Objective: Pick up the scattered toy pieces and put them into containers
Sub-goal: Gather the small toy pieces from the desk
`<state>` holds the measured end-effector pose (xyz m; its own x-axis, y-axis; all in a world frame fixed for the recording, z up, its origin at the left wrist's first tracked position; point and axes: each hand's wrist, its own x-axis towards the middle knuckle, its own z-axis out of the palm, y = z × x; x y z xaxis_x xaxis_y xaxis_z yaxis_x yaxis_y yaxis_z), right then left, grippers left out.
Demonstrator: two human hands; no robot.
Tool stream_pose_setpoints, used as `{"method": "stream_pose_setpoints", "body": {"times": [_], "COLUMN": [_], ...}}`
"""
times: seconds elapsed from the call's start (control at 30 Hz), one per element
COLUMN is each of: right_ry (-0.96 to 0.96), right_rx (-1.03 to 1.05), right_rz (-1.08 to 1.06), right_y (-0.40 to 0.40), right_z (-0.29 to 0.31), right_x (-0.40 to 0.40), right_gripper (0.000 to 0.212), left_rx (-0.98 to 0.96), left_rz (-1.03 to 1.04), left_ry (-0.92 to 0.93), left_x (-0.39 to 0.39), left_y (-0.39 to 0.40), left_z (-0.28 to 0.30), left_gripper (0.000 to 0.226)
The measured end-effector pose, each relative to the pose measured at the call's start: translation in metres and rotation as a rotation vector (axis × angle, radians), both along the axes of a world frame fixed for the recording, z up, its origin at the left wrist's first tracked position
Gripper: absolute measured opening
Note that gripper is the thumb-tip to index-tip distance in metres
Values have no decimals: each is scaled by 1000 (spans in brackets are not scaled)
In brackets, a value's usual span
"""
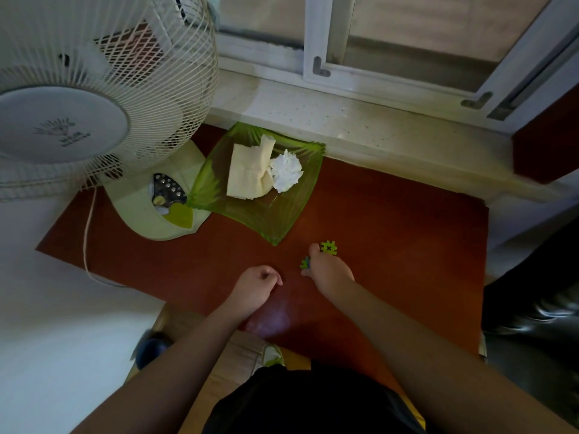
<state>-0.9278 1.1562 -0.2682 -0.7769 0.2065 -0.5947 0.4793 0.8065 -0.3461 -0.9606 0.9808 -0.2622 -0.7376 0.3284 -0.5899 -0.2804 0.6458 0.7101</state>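
A: Right hand (pixel 329 270)?

B: Out over the red-brown bench (pixel 391 239), grip curled down, index finger touching a yellow-green toy piece (pixel 329 247) lying flat. A second small piece, green and blue (pixel 305 262), shows at the thumb side, pinched under the grip as far as I can tell; mostly hidden.

A: Left hand (pixel 258 285)?

B: Loose fist, fingers curled in, nothing visible inside. It sits just left of the right hand, near the bench's front edge.

A: Container?

B: Green translucent dish (pixel 266 220), square, corners flared. Its nearest corner points at the toy pieces, close but apart. Inside: folded cream paper (pixel 247 170) and a crumpled white tissue (pixel 285 172) touching each other.

A: Edges?

B: The dish's far side sits against the pale window sill (pixel 376 126). Its left corner touches the base of the desk fan (pixel 103 98), which stands on the bench's left part, with the cage overhanging. A white cord (pixel 86 245) runs off the left edge.

A: Open room?

B: Bare bench right of the dish and the hands, out to the right edge. Bare strip left of the left hand too, below the fan base.
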Motion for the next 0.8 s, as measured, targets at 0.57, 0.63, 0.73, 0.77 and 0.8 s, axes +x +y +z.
{"method": "stream_pose_setpoints", "body": {"times": [0.57,0.63,0.73,0.77,0.8], "right_ry": [24,9,-4,7,13], "right_rx": [-123,-80,-21,-17,-16], "right_rz": [-235,-210,-190,-197,-204], "right_y": [59,55,45,43,42], "right_z": [9,7,6,6,6], "right_x": [-9,-13,-16,-16,-16], "right_gripper": [45,50,57,59,59], "left_rx": [-24,-18,4,7,7], "left_rz": [-65,-60,-37,-32,-29], "left_ry": [9,4,-14,-16,-14], "left_x": [-6,-5,-4,-4,-4], "left_y": [11,11,9,8,7], "left_z": [3,3,3,3,3], "left_gripper": [32,32,33,33,33]}}
